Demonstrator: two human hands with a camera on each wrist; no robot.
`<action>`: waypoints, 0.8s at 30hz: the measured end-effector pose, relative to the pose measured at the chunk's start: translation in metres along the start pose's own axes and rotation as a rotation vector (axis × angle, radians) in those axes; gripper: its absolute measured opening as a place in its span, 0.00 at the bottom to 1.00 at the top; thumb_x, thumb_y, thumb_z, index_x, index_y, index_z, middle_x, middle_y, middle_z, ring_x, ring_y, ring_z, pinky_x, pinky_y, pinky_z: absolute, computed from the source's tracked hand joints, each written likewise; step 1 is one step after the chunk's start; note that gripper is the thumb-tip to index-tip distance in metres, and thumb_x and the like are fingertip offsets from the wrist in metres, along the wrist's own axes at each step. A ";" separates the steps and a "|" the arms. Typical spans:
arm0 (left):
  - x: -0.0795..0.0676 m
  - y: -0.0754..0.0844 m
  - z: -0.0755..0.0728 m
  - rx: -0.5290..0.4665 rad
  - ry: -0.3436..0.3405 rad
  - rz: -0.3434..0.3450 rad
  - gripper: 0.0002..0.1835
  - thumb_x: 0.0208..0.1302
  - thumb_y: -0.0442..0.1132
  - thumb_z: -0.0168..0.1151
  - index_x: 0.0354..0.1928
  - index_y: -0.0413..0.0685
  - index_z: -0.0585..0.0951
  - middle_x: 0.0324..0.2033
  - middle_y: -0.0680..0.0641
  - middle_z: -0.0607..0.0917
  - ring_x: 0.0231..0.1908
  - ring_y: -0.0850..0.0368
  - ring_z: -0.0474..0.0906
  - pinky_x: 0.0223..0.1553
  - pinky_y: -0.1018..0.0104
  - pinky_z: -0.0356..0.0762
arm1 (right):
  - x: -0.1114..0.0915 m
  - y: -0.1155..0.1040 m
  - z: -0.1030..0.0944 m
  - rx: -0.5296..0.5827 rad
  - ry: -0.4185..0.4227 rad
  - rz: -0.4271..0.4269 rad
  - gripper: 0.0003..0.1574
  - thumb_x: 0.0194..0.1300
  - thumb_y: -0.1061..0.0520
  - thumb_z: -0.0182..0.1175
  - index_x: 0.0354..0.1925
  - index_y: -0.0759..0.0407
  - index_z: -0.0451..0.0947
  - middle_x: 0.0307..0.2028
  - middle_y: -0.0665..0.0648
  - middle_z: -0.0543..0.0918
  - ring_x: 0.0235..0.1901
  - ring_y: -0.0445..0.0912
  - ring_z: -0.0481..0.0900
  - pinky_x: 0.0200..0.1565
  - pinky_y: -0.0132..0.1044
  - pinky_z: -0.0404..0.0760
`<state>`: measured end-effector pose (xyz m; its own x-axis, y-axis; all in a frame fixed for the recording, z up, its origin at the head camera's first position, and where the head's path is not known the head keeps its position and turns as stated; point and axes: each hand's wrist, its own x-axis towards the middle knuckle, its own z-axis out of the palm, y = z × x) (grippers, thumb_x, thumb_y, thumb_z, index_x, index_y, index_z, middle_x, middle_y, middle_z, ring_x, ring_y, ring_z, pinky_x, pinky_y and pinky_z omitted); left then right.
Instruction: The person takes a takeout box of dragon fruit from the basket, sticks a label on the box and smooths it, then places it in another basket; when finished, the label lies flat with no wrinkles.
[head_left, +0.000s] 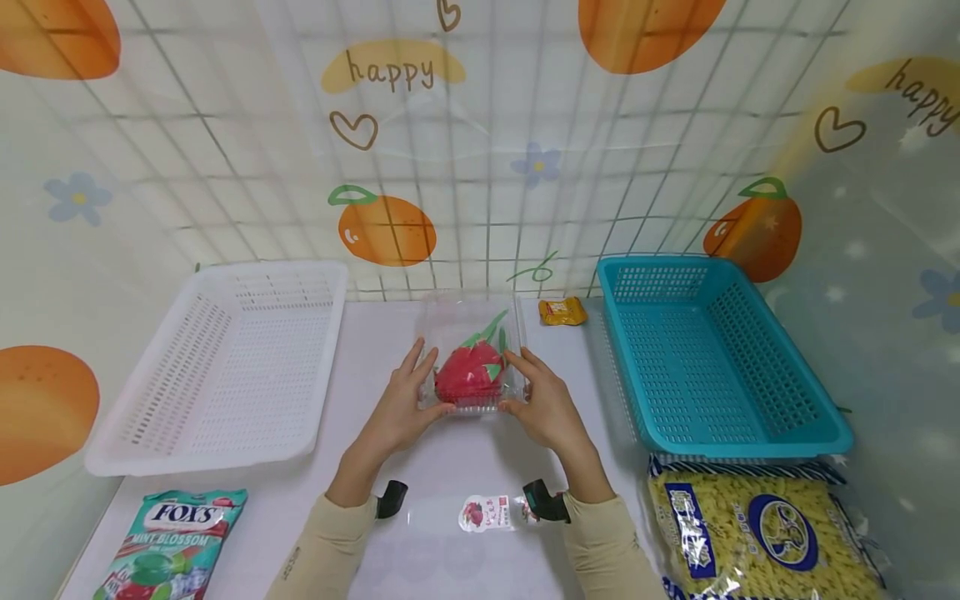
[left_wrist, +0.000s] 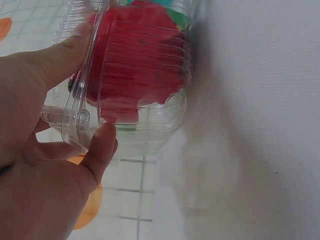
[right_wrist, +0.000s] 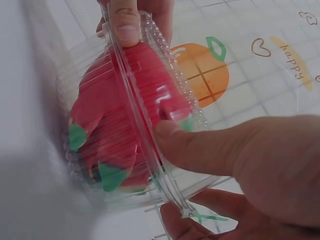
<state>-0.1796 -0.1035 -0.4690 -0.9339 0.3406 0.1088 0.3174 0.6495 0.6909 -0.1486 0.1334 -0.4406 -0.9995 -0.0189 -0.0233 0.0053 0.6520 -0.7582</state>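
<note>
A clear plastic clamshell box (head_left: 474,408) with a ribbed wall stands mid-table, a pink-red dragon fruit (head_left: 467,372) with green-tipped scales inside. Its lid meets the base along a rim seen in both wrist views. From the left side, my left hand (head_left: 401,408) holds the box, thumb at the near rim and fingers along the side. My right hand (head_left: 546,408) grips the opposite side, its thumb (right_wrist: 175,140) pressing on the rim. Fingers of both hands are partly hidden behind the box in the wrist views.
A white basket (head_left: 330,358) stands left and a teal basket (head_left: 633,400) right. Behind the box lies a small orange-yellow wrapped snack (head_left: 562,312). A candy bag (head_left: 176,542) is front left, a pasta bag (head_left: 765,533) front right. Between the wrists lies a printed label (head_left: 486,512).
</note>
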 end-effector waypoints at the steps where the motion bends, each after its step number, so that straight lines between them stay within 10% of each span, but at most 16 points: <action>1: 0.000 0.000 0.001 0.003 0.001 0.000 0.52 0.55 0.44 0.79 0.78 0.42 0.61 0.81 0.38 0.50 0.70 0.25 0.63 0.57 0.38 0.80 | 0.000 0.000 0.000 -0.001 -0.001 0.000 0.49 0.57 0.61 0.76 0.74 0.48 0.69 0.77 0.60 0.63 0.50 0.57 0.84 0.48 0.48 0.86; 10: 0.000 0.001 0.001 0.011 -0.008 -0.023 0.51 0.56 0.43 0.78 0.78 0.43 0.61 0.81 0.39 0.50 0.72 0.26 0.61 0.61 0.36 0.76 | 0.003 0.004 0.002 -0.001 -0.017 0.006 0.49 0.58 0.61 0.76 0.74 0.48 0.68 0.77 0.60 0.63 0.40 0.51 0.80 0.39 0.39 0.79; 24: -0.001 -0.002 0.000 -0.012 -0.055 -0.036 0.51 0.60 0.45 0.76 0.80 0.49 0.58 0.80 0.37 0.50 0.75 0.28 0.55 0.63 0.37 0.75 | 0.000 0.008 -0.003 -0.035 -0.031 -0.010 0.49 0.59 0.58 0.75 0.75 0.48 0.67 0.77 0.61 0.64 0.49 0.55 0.84 0.50 0.52 0.83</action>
<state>-0.1789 -0.1055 -0.4701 -0.9341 0.3543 0.0446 0.2816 0.6539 0.7023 -0.1485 0.1409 -0.4443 -0.9981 -0.0489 -0.0368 -0.0061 0.6777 -0.7354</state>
